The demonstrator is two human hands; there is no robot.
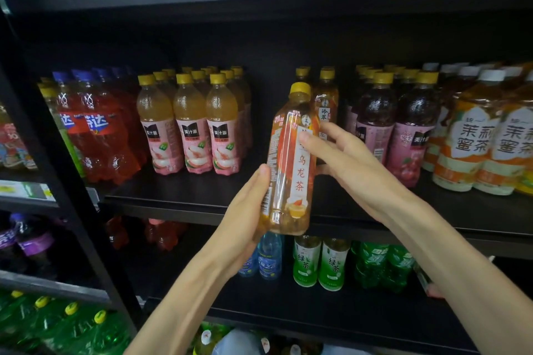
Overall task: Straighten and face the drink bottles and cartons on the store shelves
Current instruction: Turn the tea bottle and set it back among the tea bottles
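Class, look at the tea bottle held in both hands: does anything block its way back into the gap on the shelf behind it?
Nothing visible does. The tea bottle sits before a bare shelf gap; two matching bottles stand further back.

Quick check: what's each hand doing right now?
Left hand: holds the lower part of the oolong tea bottle.
Right hand: fingers on the same bottle's label, thumb across the front.
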